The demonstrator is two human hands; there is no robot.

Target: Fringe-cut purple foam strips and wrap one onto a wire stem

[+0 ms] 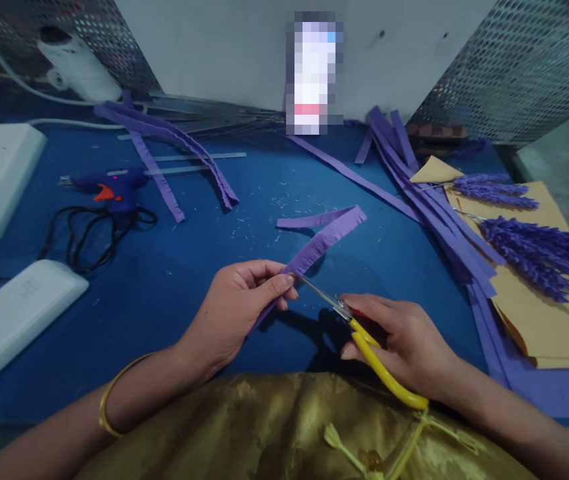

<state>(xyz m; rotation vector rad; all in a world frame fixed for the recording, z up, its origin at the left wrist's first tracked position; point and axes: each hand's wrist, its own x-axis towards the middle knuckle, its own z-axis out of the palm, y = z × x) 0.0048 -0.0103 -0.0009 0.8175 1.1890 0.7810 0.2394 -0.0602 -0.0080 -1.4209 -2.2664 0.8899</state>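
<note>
My left hand (244, 300) pinches a folded purple paper strip (317, 245) between thumb and fingers, near the front middle of the blue table. The strip's far part bends back on itself and rests on the table; a short tail hangs below the hand. In my right hand (404, 333) are yellow-handled scissors (382, 370), their blades pointing up and left. The blade tips touch or nearly touch the strip's edge beside my left thumb. Whether the blades are parted is hard to tell.
Blue glue gun (119, 183) with black cord, purple strips (157, 133) and white power strips (9, 327) lie left. More strips (429, 207), brown paper (534, 327) and purple flower sprigs (539, 257) lie right. A blurred phone (314, 73) stands behind.
</note>
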